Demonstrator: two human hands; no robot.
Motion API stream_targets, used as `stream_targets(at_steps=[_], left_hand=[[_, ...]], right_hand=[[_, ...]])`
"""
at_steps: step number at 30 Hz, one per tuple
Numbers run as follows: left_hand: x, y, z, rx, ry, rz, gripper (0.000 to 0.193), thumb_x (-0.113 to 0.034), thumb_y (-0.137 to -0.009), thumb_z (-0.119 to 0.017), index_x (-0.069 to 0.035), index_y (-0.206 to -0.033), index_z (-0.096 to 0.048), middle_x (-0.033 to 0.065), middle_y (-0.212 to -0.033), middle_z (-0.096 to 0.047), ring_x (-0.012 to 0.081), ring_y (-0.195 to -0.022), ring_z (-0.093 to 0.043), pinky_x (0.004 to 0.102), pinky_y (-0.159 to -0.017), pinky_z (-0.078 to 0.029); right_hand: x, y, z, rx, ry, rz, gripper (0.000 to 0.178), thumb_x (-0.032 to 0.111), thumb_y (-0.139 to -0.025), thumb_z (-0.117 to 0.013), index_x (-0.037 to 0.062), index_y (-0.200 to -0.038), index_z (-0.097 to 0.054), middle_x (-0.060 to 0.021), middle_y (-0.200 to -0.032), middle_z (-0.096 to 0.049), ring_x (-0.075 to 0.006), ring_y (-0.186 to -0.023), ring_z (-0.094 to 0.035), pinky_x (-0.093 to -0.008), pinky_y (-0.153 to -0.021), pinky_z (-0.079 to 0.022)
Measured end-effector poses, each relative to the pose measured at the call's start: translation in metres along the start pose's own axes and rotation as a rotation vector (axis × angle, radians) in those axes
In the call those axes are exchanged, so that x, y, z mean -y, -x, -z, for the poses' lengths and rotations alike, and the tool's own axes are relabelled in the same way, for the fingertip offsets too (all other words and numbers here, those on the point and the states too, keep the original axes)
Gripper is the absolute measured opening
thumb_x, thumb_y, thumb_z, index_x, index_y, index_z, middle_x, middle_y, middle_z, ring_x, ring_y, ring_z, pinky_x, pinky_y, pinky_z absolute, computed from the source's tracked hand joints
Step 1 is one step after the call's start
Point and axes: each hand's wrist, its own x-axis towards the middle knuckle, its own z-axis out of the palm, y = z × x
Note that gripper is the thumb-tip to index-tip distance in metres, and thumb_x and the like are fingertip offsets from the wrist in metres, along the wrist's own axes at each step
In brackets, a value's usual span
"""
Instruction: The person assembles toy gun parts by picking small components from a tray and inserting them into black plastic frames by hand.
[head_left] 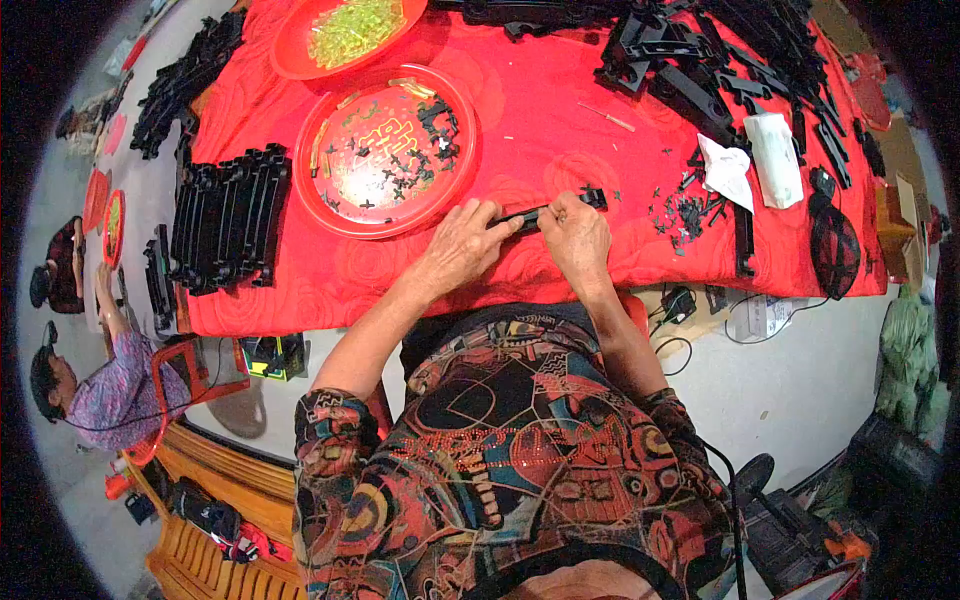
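Note:
A long black plastic bar [594, 198] lies slanted near the front edge of the red-covered table. My left hand [462, 247] is closed around its left part, thumb and fingers on either side. Over the bar's right half, my right hand [578, 238] is closed in a pinch, with the fingertips against the bar; whatever they hold is hidden. The bar's right end shows beyond the right hand. Just past my left hand sits a round red tray [318, 205] with small black cross-shaped pieces scattered in it.
A red bowl [290, 50] of small yellow-green pieces stands behind the tray. Finished-looking black bars [228, 220] stand in a row at left; more bars [690, 95] pile up at far right. Small black parts [685, 218], a white roll [773, 160] and crumpled tissue [727, 172] lie right. Another person [125, 385] sits left.

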Motion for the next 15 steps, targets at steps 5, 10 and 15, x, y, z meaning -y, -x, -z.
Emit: stream_targets(at_steps=[5, 10, 15], left_hand=[[-0.0002, 0.0039, -0.0046, -0.06, 0.011, -0.061, 0.04, -0.007, -0.075, -0.056, -0.011, -0.114, -0.058, 0.0104, -0.095, -0.051, 0.0272, -0.083, -0.05, 0.037, -0.07, -0.045], [0.0027, 0.0003, -0.003, -0.018, 0.023, -0.061, 0.043, -0.007, -0.074, -0.057, -0.011, -0.117, -0.057, 0.0103, -0.095, -0.05, 0.0272, -0.083, -0.05, 0.0362, -0.069, -0.045], [0.0062, -0.0044, 0.0015, 0.043, 0.069, -0.051, 0.043, -0.007, -0.072, -0.059, -0.011, -0.115, -0.058, 0.0104, -0.095, -0.05, 0.0269, -0.084, -0.05, 0.0367, -0.07, -0.045]], right_hand=[[0.0001, 0.0004, -0.0006, -0.026, 0.002, 0.016, 0.019, 0.022, -0.076, -0.06, 0.0034, -0.074, -0.056, -0.0184, -0.065, -0.059, -0.0387, -0.063, -0.06, -0.0486, -0.056, -0.046], [-0.0051, 0.0001, -0.0042, -0.036, -0.016, 0.008, 0.017, 0.022, -0.076, -0.06, 0.0045, -0.074, -0.057, -0.0182, -0.065, -0.059, -0.0387, -0.063, -0.06, -0.0484, -0.056, -0.046], [-0.0039, 0.002, -0.0052, -0.018, -0.071, -0.059, 0.018, 0.023, -0.076, -0.06, 0.0057, -0.075, -0.058, -0.0159, -0.064, -0.06, -0.0375, -0.063, -0.06, -0.0466, -0.056, -0.046]])
